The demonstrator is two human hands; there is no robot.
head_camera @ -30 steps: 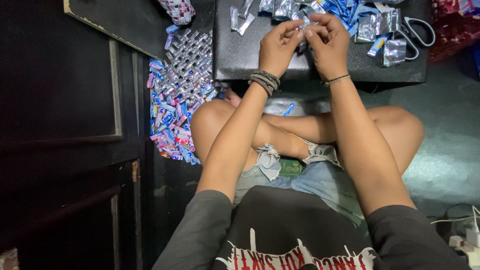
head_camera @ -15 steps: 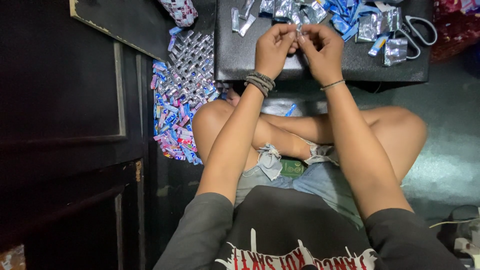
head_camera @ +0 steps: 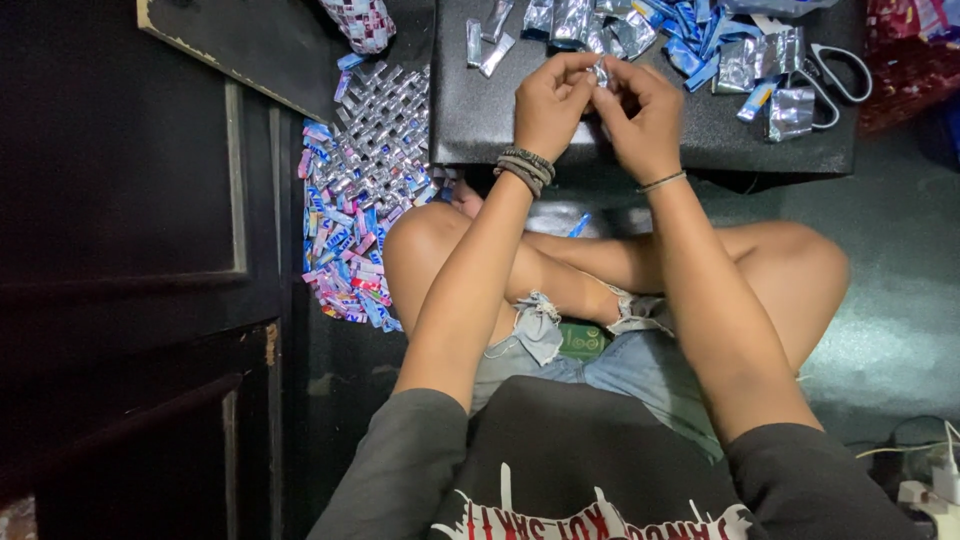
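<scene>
Both hands meet over the near edge of the black worktop (head_camera: 640, 130). Left hand (head_camera: 548, 105) and right hand (head_camera: 640, 120) each pinch the same small silver foil strip (head_camera: 600, 72), fingertips pressed together on it from either side. Strip sits at 12 o'clock from the person, just above the worktop.

Change since a second ago: hands sit a little closer together, fingers curled tighter on the strip. Reads as a fold being creased, mid-step.

Loose silver and blue wrapper pieces (head_camera: 700, 30) lie at 1 o'clock on the worktop, scissors (head_camera: 835, 75) at 2 o'clock, untouched. Woven wrapper mat (head_camera: 365, 190) on the floor at 10 o'clock, well apart from the hands.
</scene>
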